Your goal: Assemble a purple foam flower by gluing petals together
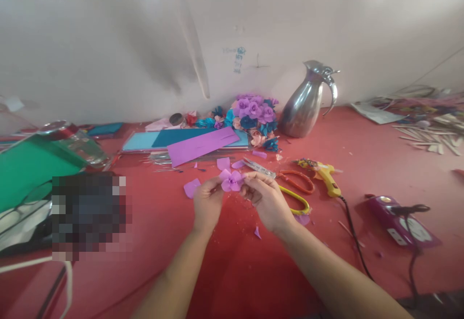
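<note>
A small purple paper flower with rounded petals (232, 181) is held up over the desk (152, 241), a red surface, its face toward the viewer. The left hand (209, 197), at eight o'clock from it, pinches the near petal edge between thumb and fingers; the right hand (264, 194), at four o'clock, has its thumb and fingertips together on the opposite petal, its other fingers curled.

Close around lie loose purple petals: one at nine o'clock (192, 188), just beside the left hand, and others at twelve. A pointed purple scrap (257, 233) lies at five o'clock. Scissors with one orange-red and one yellow handle (266, 170) lie at two to three o'clock, partly hidden by the right hand and so near it that they crowd that side.

Farther out, a long purple paper strip (203, 146) lies aslant at half past ten across flat blue and light-blue sheets (139, 141), with thin wires beside them. At one o'clock stands a bunch of purple, blue and pink paper flowers (253, 111), and beyond it, toward half past one, a shiny metal jug (302, 101). A yellow glue gun (328, 179) lies at three o'clock, and past it a purple power socket box (402, 222). At nine o'clock, well apart, are a clear glass jar on its side (87, 147) and a green sheet (39, 166); the dark item below them is pixelated.
</note>
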A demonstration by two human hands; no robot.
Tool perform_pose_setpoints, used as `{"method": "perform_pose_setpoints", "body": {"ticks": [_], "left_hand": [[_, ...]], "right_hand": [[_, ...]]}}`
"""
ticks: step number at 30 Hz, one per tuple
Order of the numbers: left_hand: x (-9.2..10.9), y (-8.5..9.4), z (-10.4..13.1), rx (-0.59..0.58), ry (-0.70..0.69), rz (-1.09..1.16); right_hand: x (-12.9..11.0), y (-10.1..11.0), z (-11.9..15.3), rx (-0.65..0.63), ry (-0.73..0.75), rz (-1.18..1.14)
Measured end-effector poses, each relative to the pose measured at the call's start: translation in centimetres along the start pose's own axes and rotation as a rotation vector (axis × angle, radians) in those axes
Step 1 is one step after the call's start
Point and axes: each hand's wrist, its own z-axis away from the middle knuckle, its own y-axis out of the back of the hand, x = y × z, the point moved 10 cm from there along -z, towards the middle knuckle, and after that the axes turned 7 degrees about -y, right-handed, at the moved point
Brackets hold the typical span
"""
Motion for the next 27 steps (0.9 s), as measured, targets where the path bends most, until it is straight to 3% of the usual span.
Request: {"method": "perform_pose_setpoints", "body": {"ticks": [5,12,20,27], "left_hand": [[-0.3,-0.1,0.1,-0.004,0.021,0.026],[-0.3,-0.3,0.2,0.008,0.042,0.082],[-0.3,-1.2,0.2,-0.085,0.025,0.109],[0.3,-1.4,0.2,-0.12,-0.014,0.121]], "right_hand": [[0.2,0.3,-0.2,0.026,0.003,-0.045],[0.0,-0.1,0.1,0.008,0.024,0.085],[0.1,-0.5,0.2,-0.002,0.007,0.16],[-1.2,-1.1,0.7,-0.021,0.124,0.275]]}}
